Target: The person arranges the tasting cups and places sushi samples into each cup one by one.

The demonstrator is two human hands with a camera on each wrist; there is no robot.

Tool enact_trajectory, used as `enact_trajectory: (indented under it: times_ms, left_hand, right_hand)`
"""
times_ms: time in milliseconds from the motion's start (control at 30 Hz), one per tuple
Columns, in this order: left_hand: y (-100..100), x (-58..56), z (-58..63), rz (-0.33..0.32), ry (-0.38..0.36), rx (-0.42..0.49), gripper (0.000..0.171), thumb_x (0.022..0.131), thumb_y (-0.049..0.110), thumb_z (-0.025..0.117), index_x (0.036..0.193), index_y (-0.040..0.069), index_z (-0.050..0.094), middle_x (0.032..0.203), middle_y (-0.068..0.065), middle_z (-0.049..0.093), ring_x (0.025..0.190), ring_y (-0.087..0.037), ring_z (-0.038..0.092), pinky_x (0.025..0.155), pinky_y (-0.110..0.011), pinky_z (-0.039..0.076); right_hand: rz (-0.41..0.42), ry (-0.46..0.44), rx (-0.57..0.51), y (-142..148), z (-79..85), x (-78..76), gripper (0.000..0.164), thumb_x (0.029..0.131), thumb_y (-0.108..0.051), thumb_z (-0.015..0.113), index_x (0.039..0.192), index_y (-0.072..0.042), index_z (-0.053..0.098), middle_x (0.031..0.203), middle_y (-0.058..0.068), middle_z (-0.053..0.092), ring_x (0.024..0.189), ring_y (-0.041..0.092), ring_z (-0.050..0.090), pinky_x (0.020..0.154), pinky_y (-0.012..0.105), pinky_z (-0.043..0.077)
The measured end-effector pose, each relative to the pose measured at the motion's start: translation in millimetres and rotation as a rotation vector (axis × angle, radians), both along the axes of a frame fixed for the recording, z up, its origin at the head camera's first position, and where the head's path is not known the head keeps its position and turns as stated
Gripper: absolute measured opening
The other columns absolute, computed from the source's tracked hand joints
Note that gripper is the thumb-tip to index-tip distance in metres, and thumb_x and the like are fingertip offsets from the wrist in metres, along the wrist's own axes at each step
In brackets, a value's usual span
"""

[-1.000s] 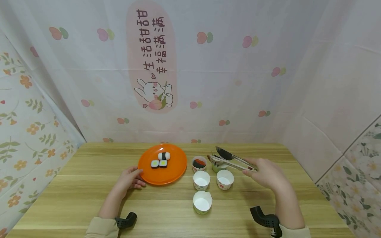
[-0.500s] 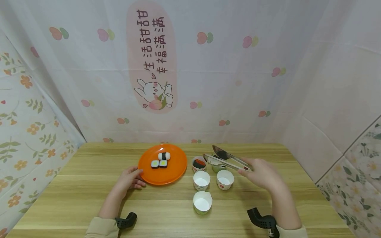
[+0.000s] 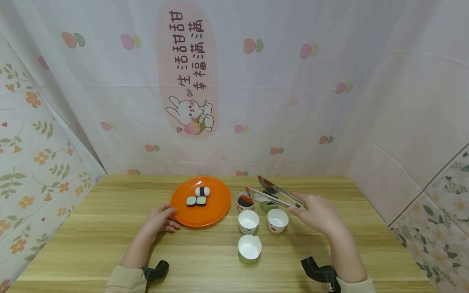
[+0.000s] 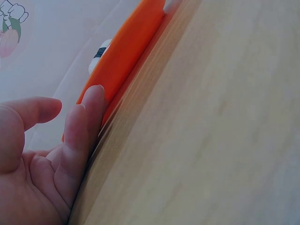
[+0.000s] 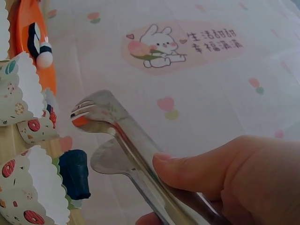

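Note:
My left hand (image 3: 159, 221) rests at the left rim of an orange plate (image 3: 216, 207). In the left wrist view its fingers (image 4: 75, 126) lie against the plate's edge, with the thumb spread away. Two square sushi rolls (image 3: 196, 201) and a white sushi piece with a black band (image 3: 202, 191) lie on the plate. My right hand (image 3: 318, 215) grips metal tongs (image 3: 287, 198), their arms parted with nothing between the tips. The tongs hang over a green paper cup (image 3: 269, 207) holding a dark piece (image 5: 75, 173), and their front tip reaches near a paper cup with red-topped sushi (image 3: 245, 201).
Three paper cups with white insides stand nearer: a left one (image 3: 248, 221), a right one (image 3: 277, 221) and a front one (image 3: 249, 248). A printed curtain (image 3: 293, 101) hangs behind the wooden table (image 3: 91, 244).
My right hand and the tongs have moved left, bringing the tips from over the green cup toward the cup with red-topped sushi. My left hand and the plate have stayed put.

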State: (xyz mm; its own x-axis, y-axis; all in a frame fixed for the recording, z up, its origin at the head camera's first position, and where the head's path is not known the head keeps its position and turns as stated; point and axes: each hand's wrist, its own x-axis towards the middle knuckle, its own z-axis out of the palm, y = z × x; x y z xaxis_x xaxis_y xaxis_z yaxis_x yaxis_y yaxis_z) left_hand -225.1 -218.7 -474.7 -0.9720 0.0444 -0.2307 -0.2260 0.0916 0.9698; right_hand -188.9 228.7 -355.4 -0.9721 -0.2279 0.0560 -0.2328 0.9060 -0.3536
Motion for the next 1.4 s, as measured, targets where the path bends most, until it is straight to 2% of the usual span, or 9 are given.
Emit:
enact_trajectory:
  times_ms: [200,467,700,833,1100,1400]
  left_hand:
    - [0.3,0.1,-0.1,-0.001,0.000,0.002,0.043,0.101,0.018,0.047,0.132,-0.009,0.036,0.078,-0.011,0.061,0.061,-0.018,0.066,0.056,-0.026,0.055]
    - [0.5,0.6,0.0,-0.001,0.000,0.004,0.042,0.101,0.018,0.046,0.132,-0.009,0.037,0.077,-0.010,0.061,0.061,-0.018,0.066,0.055,-0.026,0.055]
    - [0.8,0.5,-0.2,0.004,-0.003,0.004,0.044,0.101,0.018,0.047,0.133,-0.010,0.035,0.078,-0.011,0.061,0.061,-0.018,0.066,0.055,-0.026,0.055]
    - [0.9,0.3,0.0,0.005,-0.004,0.004,0.045,0.101,0.017,0.047,0.134,-0.011,0.034,0.078,-0.011,0.062,0.061,-0.019,0.066,0.055,-0.027,0.055]
    - [0.1,-0.6,0.3,0.007,-0.003,0.007,0.046,0.101,0.018,0.047,0.135,-0.010,0.034,0.078,-0.011,0.062,0.061,-0.018,0.066,0.055,-0.026,0.055]
    - [0.7,-0.3,-1.9,0.005,0.003,0.008,0.045,0.101,0.016,0.046,0.134,-0.011,0.034,0.077,-0.011,0.062,0.060,-0.018,0.065,0.055,-0.026,0.054]
  right_hand:
    - [0.001,0.023,-0.017,-6.1,-1.2,-0.4,0.059,0.090,-0.039,0.065,0.138,-0.006,0.052,0.125,0.020,0.059,0.113,0.043,0.054,0.085,0.062,0.043]
    - [0.009,0.037,-0.025,-14.8,-4.0,-1.0,0.060,0.090,-0.039,0.066,0.138,-0.007,0.051,0.115,0.016,0.065,0.105,0.039,0.060,0.078,0.058,0.048]
    - [0.031,0.051,-0.023,-22.6,-6.4,-2.1,0.059,0.091,-0.035,0.066,0.139,-0.005,0.050,0.115,0.016,0.065,0.105,0.038,0.060,0.083,0.060,0.046]
    - [0.041,0.051,-0.015,-28.2,-8.1,-2.4,0.060,0.090,-0.037,0.065,0.140,-0.007,0.049,0.113,0.014,0.066,0.103,0.037,0.061,0.080,0.057,0.048]
    - [0.067,0.096,-0.016,-43.5,-15.1,-3.5,0.059,0.088,-0.035,0.069,0.139,-0.011,0.051,0.122,0.012,0.063,0.109,0.035,0.059,0.084,0.055,0.048]
    - [0.090,0.129,-0.023,-54.3,-19.3,-0.7,0.060,0.087,-0.036,0.070,0.137,-0.007,0.053,0.126,0.013,0.061,0.111,0.033,0.059,0.084,0.053,0.049]
